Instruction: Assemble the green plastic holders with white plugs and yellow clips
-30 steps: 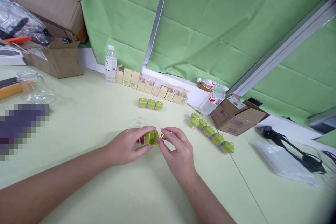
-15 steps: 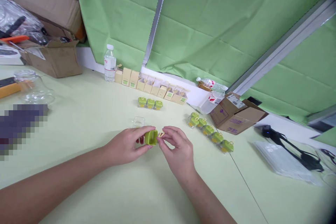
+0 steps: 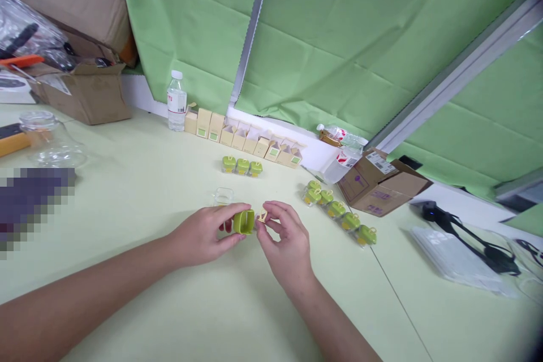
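Note:
My left hand [image 3: 207, 236] grips a hollow green lid [image 3: 242, 222] between thumb and fingers, its opening turned to the right. Just right of it, my right hand [image 3: 286, 235] pinches a small cream-coloured loop piece [image 3: 262, 215] between thumb and fingertips, a little apart from the lid. Behind my left hand a clear plastic cup [image 3: 223, 196] stands on the table, partly hidden by the fingers. Farther back are three clear containers with green lids [image 3: 242, 166] in a row. To the right runs a line of several more green-lidded containers [image 3: 336, 209], with cream loops on top.
Small cream cartons [image 3: 240, 138] line the table's back edge beside an upright water bottle [image 3: 176, 102]. At right are lying bottles [image 3: 344, 158], a cardboard box [image 3: 379, 184], a plastic bag [image 3: 456, 260] and a black device [image 3: 470, 237]. A clear jar [image 3: 53, 138] and boxes [image 3: 91, 93] stand left.
My right hand has drawn slightly away from the green lid and turned the cream loop piece more upright. My left hand keeps its hold on the lid.

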Tool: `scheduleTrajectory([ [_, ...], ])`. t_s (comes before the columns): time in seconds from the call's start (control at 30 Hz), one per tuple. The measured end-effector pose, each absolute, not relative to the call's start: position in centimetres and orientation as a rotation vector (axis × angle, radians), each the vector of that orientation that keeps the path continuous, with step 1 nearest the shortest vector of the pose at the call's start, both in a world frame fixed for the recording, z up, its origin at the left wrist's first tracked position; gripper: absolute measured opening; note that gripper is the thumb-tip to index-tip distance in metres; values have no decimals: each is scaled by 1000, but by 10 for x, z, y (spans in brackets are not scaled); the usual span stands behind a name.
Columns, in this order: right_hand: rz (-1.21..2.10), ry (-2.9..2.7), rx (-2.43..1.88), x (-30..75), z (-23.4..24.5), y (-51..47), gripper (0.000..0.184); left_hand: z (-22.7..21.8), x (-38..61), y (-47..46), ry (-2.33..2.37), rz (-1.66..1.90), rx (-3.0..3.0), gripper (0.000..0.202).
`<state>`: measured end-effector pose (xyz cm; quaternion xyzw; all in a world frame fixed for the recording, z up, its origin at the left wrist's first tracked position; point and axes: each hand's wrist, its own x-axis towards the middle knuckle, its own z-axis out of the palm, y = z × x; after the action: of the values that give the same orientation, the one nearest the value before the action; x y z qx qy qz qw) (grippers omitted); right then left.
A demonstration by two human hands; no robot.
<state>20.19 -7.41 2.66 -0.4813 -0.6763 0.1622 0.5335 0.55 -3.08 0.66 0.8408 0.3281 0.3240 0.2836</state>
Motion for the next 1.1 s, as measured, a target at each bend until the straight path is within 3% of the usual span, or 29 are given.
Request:
scheduleTrajectory([
  [1.1,321,-1696,-1170,201,32,-76,21,8,6,-32,825,904,2234,44],
])
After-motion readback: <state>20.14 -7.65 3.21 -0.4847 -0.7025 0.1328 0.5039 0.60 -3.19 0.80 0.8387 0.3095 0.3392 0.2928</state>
